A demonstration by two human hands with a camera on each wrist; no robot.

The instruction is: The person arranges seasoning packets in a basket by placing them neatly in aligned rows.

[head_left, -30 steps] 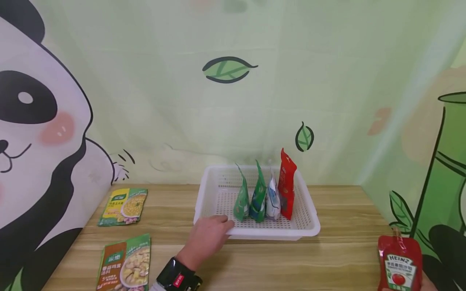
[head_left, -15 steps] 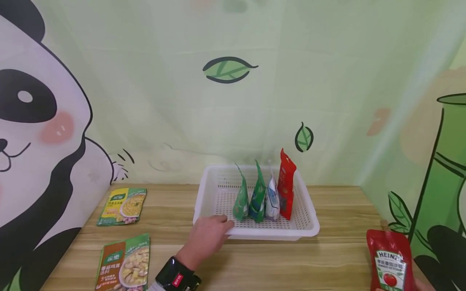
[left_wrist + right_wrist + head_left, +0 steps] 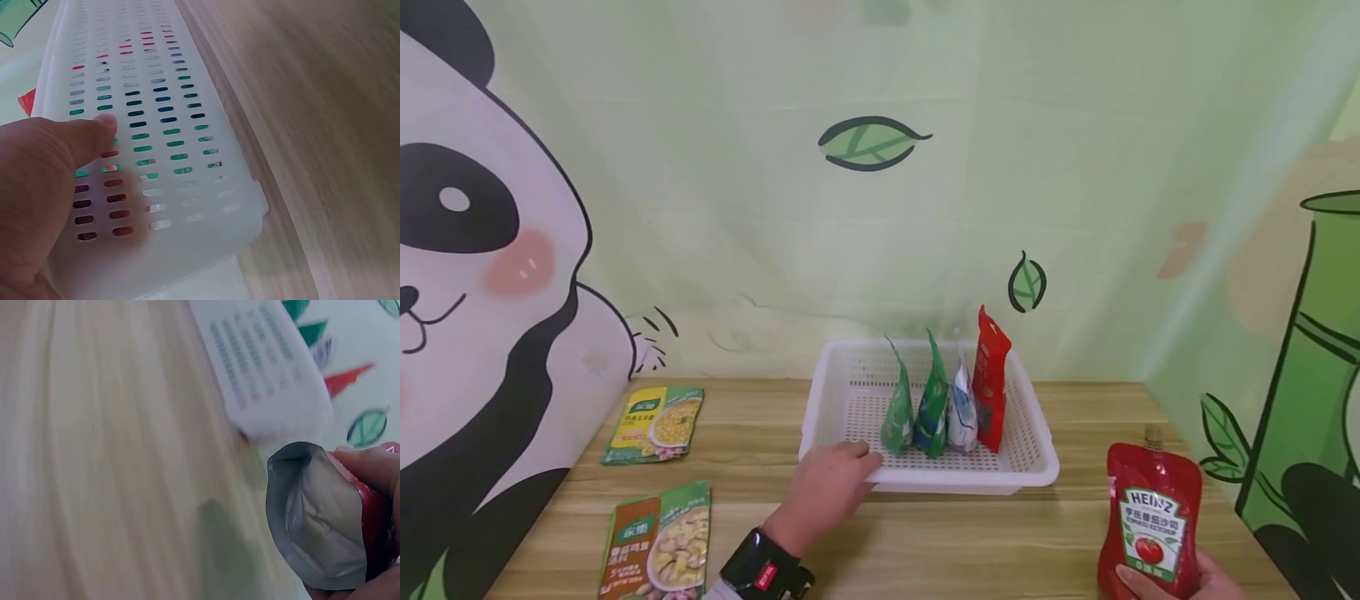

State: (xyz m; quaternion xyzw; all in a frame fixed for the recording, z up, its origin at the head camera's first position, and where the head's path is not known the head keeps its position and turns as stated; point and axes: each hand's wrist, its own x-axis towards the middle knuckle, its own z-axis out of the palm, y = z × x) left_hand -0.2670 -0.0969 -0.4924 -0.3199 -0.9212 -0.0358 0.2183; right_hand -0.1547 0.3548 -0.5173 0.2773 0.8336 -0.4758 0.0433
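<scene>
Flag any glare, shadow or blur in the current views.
Head: small glints on the ketchup pouch, label still legible; a pale diagonal streak on the backdrop at right. Left wrist: a dim, reddish-brown patch through the wall of the basket, below the thumb of the left hand. Right wrist: basket soft, pouch base sharper; blurry greenish patch on the table.

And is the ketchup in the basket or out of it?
Out: in the head view, the right hand holds the ketchup pouch to the right of the white basket, with a gap between them.
</scene>
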